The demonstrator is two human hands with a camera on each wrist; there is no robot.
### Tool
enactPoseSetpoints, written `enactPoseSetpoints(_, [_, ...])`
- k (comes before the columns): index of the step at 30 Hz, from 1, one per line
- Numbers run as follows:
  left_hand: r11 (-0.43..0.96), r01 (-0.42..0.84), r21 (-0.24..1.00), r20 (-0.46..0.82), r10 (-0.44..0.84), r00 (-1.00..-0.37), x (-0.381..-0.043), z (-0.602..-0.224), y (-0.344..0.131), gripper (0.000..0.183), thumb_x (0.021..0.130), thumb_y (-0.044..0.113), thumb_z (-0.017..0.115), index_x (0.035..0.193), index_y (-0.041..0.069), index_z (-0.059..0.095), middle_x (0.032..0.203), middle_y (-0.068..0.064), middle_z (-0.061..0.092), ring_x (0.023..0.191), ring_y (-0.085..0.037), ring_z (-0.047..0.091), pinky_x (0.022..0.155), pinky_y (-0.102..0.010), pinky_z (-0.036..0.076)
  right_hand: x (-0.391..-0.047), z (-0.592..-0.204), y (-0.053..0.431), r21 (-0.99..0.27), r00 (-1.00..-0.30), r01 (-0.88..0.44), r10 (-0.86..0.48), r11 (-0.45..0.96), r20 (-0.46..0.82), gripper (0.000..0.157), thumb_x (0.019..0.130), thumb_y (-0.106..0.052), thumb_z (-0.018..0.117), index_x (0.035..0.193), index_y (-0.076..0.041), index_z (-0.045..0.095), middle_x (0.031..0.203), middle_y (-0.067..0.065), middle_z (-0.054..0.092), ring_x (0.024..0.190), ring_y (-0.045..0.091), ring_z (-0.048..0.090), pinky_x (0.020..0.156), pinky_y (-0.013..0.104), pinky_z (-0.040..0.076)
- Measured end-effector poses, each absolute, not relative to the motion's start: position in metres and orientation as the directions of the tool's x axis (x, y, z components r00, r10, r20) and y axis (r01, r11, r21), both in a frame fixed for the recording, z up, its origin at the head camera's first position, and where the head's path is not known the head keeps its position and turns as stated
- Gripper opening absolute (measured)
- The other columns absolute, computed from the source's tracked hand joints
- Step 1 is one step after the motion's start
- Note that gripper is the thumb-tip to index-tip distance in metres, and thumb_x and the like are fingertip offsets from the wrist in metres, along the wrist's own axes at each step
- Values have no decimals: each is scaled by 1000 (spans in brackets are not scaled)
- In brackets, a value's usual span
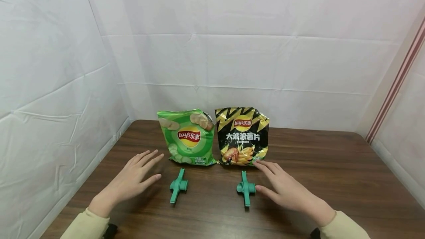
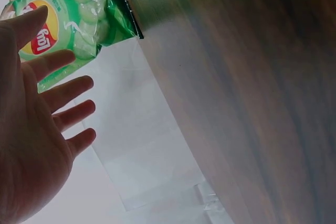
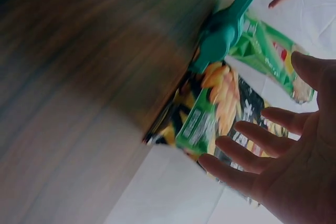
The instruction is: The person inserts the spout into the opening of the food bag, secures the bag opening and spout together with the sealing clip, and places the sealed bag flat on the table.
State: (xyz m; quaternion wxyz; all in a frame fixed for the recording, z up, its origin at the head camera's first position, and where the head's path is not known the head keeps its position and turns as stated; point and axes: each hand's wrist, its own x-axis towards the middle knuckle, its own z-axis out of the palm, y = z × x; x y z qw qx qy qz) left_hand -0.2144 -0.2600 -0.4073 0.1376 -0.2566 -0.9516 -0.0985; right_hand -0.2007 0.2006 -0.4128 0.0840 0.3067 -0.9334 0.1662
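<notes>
Two chip bags stand upright side by side: a green one (image 1: 180, 146) on the left and a black-and-yellow one (image 1: 245, 135) on the right. In front of each lies a green bag clip with a round spout, the left clip (image 1: 178, 186) and the right clip (image 1: 246, 188). My left hand (image 1: 134, 176) is spread with nothing in it, to the left of the left clip and the green bag. Also holding nothing, my right hand (image 1: 285, 187) has its fingers extended, its thumb tip right by the right clip's spout and its fingertips near the black bag's lower corner.
The dark wood table (image 1: 318, 158) carries both bags and clips. White cloth (image 1: 232, 62) hangs behind it and along both sides. A red-striped band (image 1: 398, 80) runs down the cloth at the right.
</notes>
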Motion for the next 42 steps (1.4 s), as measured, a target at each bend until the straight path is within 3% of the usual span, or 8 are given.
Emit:
enactPoseSetpoints(19, [838, 538, 94, 325, 485, -812, -216, -410, -258, 56, 95, 43, 54, 143, 16, 44, 145, -12, 44, 133, -37, 37, 108, -54, 26, -199, -409, 157, -270, -760, -649, -591, 711, 272, 61, 93, -43, 58, 145, -16, 39, 141, 4, 45, 128, 21, 45, 99, 42, 45])
enactPoseSetpoints(25, [836, 542, 89, 322, 490, -810, -217, -409, -256, 56, 94, 43, 55, 143, 17, 44, 144, -11, 45, 133, -36, 38, 108, -54, 27, -197, -407, 142, -291, -769, -639, -581, 712, 268, 61, 94, -52, 50, 145, -20, 39, 139, 4, 46, 127, 20, 46, 95, 41, 47])
enactPoseSetpoints(42, [827, 555, 89, 321, 504, -802, -217, -408, -252, 55, 93, 41, 57, 141, 15, 47, 142, -10, 48, 131, -33, 42, 106, -52, 31, -196, -406, 95, -391, -795, -602, -569, 696, 212, 59, 93, -42, 58, 143, -15, 40, 130, 9, 53, 118, 25, 53, 94, 45, 47])
